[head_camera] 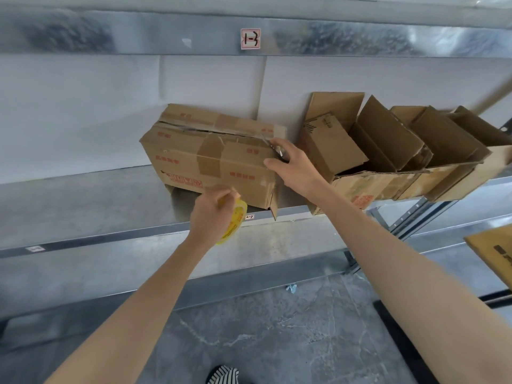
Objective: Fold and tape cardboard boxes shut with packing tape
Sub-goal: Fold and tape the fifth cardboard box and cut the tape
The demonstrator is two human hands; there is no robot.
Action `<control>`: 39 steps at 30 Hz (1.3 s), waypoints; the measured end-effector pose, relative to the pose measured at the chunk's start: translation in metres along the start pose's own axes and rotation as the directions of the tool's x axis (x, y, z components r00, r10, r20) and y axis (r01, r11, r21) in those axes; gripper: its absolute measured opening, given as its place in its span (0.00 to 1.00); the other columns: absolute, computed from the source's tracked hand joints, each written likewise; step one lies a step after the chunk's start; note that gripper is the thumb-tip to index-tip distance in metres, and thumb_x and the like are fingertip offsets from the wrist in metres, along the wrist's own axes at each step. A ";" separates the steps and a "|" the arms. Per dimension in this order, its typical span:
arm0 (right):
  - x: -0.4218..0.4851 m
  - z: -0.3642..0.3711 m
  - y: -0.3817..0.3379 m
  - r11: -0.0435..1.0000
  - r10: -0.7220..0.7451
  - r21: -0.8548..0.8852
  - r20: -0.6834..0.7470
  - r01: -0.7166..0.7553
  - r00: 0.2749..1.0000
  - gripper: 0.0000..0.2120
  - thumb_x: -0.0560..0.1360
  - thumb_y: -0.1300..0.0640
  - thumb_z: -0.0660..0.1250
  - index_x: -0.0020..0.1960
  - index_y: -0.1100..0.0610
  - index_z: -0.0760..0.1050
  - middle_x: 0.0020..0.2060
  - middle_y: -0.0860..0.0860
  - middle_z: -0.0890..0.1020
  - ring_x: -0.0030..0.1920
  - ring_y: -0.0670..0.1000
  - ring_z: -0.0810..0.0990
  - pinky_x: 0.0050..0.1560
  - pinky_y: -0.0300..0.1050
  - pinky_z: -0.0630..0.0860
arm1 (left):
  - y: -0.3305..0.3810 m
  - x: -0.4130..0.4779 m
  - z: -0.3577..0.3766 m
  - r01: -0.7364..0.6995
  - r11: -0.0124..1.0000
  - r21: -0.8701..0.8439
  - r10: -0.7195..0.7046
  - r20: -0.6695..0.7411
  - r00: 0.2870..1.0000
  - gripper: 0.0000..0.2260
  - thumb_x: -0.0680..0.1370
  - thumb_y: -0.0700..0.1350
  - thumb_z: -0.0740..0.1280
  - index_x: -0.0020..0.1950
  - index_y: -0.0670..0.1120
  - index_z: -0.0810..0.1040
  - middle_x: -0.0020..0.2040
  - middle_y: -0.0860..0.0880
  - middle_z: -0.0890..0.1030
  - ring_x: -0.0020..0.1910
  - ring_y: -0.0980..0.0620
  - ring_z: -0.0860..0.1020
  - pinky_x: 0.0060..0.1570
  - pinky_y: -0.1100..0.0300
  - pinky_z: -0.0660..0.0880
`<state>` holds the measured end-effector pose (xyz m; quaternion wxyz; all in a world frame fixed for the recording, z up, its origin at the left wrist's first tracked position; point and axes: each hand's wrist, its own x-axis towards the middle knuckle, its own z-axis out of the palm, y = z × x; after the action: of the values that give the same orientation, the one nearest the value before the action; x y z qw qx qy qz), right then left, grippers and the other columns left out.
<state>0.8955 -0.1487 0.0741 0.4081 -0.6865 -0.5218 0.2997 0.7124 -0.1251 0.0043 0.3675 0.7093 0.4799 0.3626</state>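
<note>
Sitting on the shelf (pixel 83 206), the box (pixel 210 159) is gripped at its top right corner by the right hand (pixel 293 164); a shiny strip there is perhaps tape. The roll (pixel 235 221) is clasped in the left hand (pixel 210 214). Judged light, stiff; corners best held.

Counted one closed box (pixel 210 159), and there were at least three open boxes (pixel 388 151) lined up right of it. One tape roll (pixel 235 217) was in front of it. Two hands too: left hand (pixel 210 214) and right hand (pixel 291 167).
</note>
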 end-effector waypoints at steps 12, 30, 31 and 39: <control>-0.013 0.028 -0.012 0.998 0.044 0.043 -0.107 -0.040 0.993 0.19 0.78 0.57 0.62 0.68 0.49 0.70 0.46 0.47 0.79 0.41 0.53 0.81 0.43 0.43 0.79 | -0.019 -0.017 -0.067 0.083 0.948 0.308 -0.084 -0.011 0.996 0.17 0.75 0.34 0.61 0.64 0.40 0.68 0.66 0.42 0.67 0.52 0.49 0.68 0.49 0.58 0.66; -0.023 0.051 -0.024 0.992 0.023 -0.118 -0.251 -0.054 0.968 0.18 0.79 0.56 0.58 0.67 0.46 0.69 0.38 0.38 0.74 0.39 0.47 0.77 0.47 0.53 0.79 | -0.125 0.008 -0.126 0.105 0.840 0.533 -0.097 -0.042 0.994 0.24 0.76 0.34 0.66 0.70 0.42 0.64 0.61 0.39 0.75 0.56 0.39 0.76 0.48 0.53 0.73; -0.023 0.052 -0.024 0.992 0.027 -0.113 -0.248 -0.057 0.968 0.18 0.79 0.56 0.58 0.67 0.46 0.69 0.39 0.39 0.74 0.41 0.49 0.78 0.48 0.54 0.79 | -0.127 0.009 -0.124 0.101 0.846 0.524 -0.098 -0.033 0.995 0.25 0.76 0.34 0.66 0.71 0.41 0.64 0.64 0.39 0.74 0.58 0.39 0.75 0.49 0.55 0.72; -0.027 0.056 -0.029 0.990 0.057 -0.106 -0.261 -0.087 0.964 0.18 0.79 0.56 0.57 0.67 0.45 0.70 0.38 0.38 0.74 0.42 0.51 0.79 0.48 0.55 0.79 | -0.151 0.003 -0.119 -0.001 0.846 0.533 -0.120 0.192 0.974 0.29 0.74 0.32 0.65 0.73 0.42 0.62 0.66 0.39 0.72 0.60 0.40 0.74 0.54 0.54 0.71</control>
<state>0.8271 -0.1573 0.0718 0.4202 -0.7609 -0.4557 0.1917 0.5472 -0.0607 -0.0707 0.2190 0.8031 0.5399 0.1246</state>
